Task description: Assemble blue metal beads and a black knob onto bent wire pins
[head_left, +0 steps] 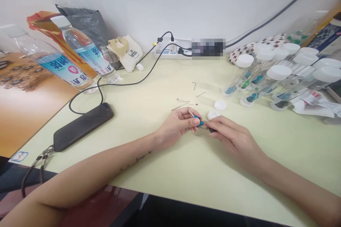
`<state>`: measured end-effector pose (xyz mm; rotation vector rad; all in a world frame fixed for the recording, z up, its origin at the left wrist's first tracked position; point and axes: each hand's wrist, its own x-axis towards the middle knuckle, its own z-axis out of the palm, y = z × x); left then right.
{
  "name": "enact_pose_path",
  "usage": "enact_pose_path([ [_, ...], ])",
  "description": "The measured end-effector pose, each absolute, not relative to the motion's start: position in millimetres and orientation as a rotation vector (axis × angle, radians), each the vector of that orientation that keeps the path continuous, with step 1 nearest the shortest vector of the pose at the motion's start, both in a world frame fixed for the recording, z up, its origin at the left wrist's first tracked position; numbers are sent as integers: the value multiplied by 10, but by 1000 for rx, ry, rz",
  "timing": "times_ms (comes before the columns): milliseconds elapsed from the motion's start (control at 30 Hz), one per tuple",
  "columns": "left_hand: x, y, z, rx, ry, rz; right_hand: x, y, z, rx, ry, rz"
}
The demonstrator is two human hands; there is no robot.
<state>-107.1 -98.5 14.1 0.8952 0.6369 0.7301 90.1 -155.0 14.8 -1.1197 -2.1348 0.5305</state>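
Between the thumb and fingers of my left hand (177, 127) is a small blue part (200, 123), with a thin metal rod (190, 112) sticking out toward the upper left. My right hand (234, 134) pinches a small dark-handled tool (212, 130), whose thin end meets the blue part; its exact kind is partly hidden by the fingers. Just beyond the hands lie an L-shaped metal key (194, 86), a short thin rod (201, 94) and a bent wire piece (188, 102) with small coloured ends. Two white caps, a far cap (220, 105) and a near cap (212, 115), sit beside my right fingers.
Several clear tubes with white lids (279, 72) stand at the right, blue parts inside. A black phone (84, 127) lies left, near a looping black cable (128, 84). Water bottles (92, 55) and a small cloth bag (129, 53) stand behind. A power strip (173, 51) lies against the wall.
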Motion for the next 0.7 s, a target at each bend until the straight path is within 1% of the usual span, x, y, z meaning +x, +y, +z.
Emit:
enact_pose_path([
  [167, -1075, -993, 140, 912, 624, 683, 933, -1565, 181, -1251, -1983, 556],
  [300, -1073, -999, 131, 898, 588, 678, 952, -1561, 185, -1155, -2058, 440],
  [400, -1067, -992, 123, 880, 584, 701, 955, -1561, 161, -1130, -2107, 438],
  [600, -1076, -967, 100, 854, 582, 723, 955, -1557, 135, -1186, -2147, 403],
  [700, -1081, -972, 100, 875, 599, 689, 946, -1559, 157, -1259, -2070, 439],
])
